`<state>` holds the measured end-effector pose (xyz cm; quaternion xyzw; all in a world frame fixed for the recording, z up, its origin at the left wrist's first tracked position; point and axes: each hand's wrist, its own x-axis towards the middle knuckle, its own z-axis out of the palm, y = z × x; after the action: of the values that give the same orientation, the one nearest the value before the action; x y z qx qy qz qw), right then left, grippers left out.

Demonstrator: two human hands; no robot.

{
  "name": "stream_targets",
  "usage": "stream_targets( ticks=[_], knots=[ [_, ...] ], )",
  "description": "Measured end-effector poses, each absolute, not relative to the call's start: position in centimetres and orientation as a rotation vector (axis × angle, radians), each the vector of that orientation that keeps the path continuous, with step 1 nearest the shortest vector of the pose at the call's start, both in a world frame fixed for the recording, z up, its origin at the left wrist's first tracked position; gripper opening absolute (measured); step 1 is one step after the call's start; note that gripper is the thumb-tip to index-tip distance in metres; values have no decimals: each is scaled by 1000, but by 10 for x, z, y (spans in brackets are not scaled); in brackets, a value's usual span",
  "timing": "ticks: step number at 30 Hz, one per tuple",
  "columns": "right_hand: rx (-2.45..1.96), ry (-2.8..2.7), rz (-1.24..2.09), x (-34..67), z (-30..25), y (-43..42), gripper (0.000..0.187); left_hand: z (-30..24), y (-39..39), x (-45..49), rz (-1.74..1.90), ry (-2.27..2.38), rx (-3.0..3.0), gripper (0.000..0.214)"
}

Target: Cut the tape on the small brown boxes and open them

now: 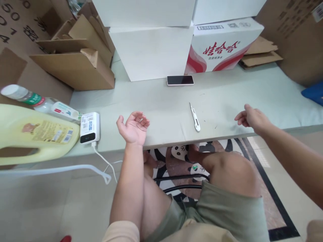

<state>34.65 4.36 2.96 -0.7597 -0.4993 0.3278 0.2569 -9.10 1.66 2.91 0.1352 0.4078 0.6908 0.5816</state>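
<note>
My left hand (135, 128) rests palm up at the front edge of the light table, its fingers loosely bent and apart with nothing in them. To the right, my right hand (251, 120) hovers by the table edge, thumb up and fingers slightly curled, holding nothing I can see. Between the two hands lies a white craft knife (194, 117), its thin tip pointing away from me. Farther back, a phone (180, 80) with a dark screen lies flat before the white boxes.
White cartons (153, 50) and a red-and-white carton (222, 50) stand behind. On the left are an open cardboard box (75, 67), a plastic bottle (45, 104), a yellow jug (37, 134) and a white power bank (90, 127) with a cable. Flattened cardboard (261, 58) lies back right.
</note>
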Motion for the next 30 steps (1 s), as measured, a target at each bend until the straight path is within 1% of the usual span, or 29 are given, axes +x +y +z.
stream_targets(
  ticks=[3, 5, 9, 12, 15, 20, 23, 25, 27, 30],
  knots=[
    [-2167, -1319, 953, 330, 37, 34, 63, 31, 10, -94, 1609, 936, 302, 62],
    [-2201, -1355, 933, 313, 50, 37, 53, 34, 7, -98, 1625, 910, 274, 60],
    [-2177, -1652, 824, 253, 74, 54, 34, 39, 2, -106, 1698, 845, 176, 59],
    [-2028, -1924, 794, 188, 79, 70, 26, 41, -2, -114, 1726, 815, 131, 58],
    [-1829, -2141, 786, 117, 76, 91, 22, 43, -6, -124, 1741, 793, 127, 55],
    [-1367, -2451, 627, 3, 67, 144, 10, 45, -11, -147, 1798, 830, -26, 38],
    [-1149, -2478, 539, -60, 64, 173, 9, 46, -10, -157, 1805, 825, -227, 26],
    [-1043, -2468, 510, -96, 64, 182, 12, 47, -10, -162, 1782, 773, -317, 23],
    [-1022, -2437, 543, -126, 68, 183, 20, 47, -10, -167, 1768, 729, -363, 23],
    [-1142, -2374, 652, -157, 81, 181, 34, 45, -13, -174, 1786, 718, -396, 20]
  ],
)
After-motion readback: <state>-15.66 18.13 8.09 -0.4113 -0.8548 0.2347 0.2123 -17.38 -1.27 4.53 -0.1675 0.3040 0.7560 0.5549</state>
